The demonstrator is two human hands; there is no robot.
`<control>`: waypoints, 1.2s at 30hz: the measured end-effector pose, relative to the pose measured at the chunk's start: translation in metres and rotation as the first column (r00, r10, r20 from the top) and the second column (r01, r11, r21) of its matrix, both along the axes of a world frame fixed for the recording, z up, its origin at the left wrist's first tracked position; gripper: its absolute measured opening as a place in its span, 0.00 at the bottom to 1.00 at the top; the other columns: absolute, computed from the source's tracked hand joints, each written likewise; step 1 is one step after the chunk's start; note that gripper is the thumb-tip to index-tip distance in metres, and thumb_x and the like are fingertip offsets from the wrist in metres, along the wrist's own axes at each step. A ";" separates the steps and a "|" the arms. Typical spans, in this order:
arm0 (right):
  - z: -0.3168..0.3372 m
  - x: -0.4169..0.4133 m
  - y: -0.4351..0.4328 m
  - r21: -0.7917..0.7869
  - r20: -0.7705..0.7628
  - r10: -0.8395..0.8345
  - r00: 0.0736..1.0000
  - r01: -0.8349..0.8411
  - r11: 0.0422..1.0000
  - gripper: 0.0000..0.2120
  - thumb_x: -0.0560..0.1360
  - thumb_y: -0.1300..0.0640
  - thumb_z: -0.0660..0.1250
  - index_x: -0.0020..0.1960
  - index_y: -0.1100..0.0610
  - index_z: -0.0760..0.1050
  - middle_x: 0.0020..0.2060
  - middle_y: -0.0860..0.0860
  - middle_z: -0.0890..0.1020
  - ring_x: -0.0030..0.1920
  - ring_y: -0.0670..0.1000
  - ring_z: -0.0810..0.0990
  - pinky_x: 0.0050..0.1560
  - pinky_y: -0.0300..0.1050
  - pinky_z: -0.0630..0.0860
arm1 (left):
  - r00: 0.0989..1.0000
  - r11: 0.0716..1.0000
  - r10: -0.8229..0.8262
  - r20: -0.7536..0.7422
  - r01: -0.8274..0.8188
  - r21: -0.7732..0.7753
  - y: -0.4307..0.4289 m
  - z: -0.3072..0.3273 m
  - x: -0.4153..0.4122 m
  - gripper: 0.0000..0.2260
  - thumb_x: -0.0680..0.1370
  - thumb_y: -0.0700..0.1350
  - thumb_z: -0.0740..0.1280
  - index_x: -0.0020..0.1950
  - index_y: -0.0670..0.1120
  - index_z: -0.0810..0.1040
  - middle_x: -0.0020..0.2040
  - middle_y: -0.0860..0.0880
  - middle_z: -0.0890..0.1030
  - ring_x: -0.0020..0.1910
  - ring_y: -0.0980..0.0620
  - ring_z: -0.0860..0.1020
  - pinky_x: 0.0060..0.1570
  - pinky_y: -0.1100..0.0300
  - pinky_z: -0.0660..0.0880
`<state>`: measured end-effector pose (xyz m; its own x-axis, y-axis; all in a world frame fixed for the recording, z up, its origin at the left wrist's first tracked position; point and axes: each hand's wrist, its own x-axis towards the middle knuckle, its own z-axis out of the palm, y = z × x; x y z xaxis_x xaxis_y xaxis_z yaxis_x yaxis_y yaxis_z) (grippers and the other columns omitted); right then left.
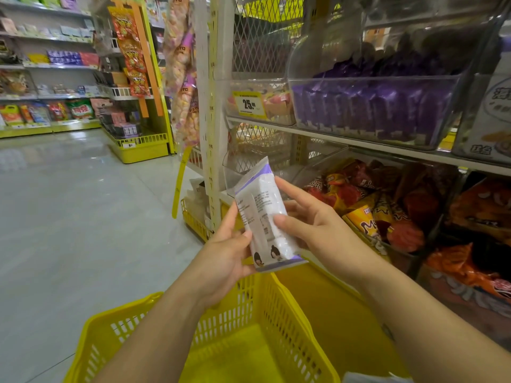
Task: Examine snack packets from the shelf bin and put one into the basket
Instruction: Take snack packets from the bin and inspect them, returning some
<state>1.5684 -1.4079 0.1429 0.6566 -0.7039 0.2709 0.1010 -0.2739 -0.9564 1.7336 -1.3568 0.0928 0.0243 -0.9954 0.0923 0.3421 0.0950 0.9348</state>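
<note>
Hands raised above basket (279,308): left hand (226,255), right hand (309,219) both grip snack packet (262,214), tilted

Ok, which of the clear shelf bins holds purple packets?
The big bin on the upper shelf, right of the yellow price tag. Its packets are purple; the bins below it hold red, yellow and orange bags.

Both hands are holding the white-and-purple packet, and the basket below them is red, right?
Not quite. The basket is yellow, not red, as the head view shows. The rest holds: the left hand and the right hand both hold the white-and-purple packet, with the basket below them.
</note>
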 end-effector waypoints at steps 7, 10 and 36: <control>-0.002 0.001 -0.003 0.278 0.059 0.063 0.996 -0.077 0.957 0.21 0.74 0.57 0.64 0.67 0.51 0.72 0.64 0.66 0.73 0.51 0.57 0.72 0.42 0.43 0.78 | 0.979 0.990 -0.035 -0.200 0.061 0.127 -0.001 -0.005 0.009 0.33 0.72 0.41 0.65 0.74 0.64 0.62 0.61 0.43 0.81 0.52 0.44 0.83 0.42 0.45 0.80; -0.003 -0.001 -0.006 0.223 0.052 0.060 0.997 -0.070 0.972 0.23 0.69 0.56 0.68 0.64 0.54 0.75 0.58 0.58 0.82 0.49 0.52 0.80 0.40 0.40 0.81 | 0.982 0.987 0.019 -0.186 0.011 0.158 -0.003 -0.003 0.010 0.32 0.74 0.42 0.65 0.74 0.64 0.61 0.57 0.43 0.83 0.49 0.45 0.84 0.38 0.48 0.81; -0.016 -0.013 -0.027 0.175 0.018 -0.087 0.996 0.082 0.981 0.13 0.75 0.52 0.65 0.58 0.51 0.78 0.54 0.51 0.84 0.57 0.52 0.82 0.55 0.52 0.80 | 0.903 0.965 0.260 0.341 -0.230 -0.127 0.001 0.010 -0.005 0.24 0.79 0.35 0.66 0.57 0.67 0.70 0.51 0.61 0.82 0.48 0.55 0.84 0.39 0.56 0.81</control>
<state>1.5552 -1.4348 0.1264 0.5872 -0.7944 0.1553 0.1091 -0.1125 -0.9876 1.7284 -1.3560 0.1026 0.2171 -0.9508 0.2209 -0.0514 0.2149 0.9753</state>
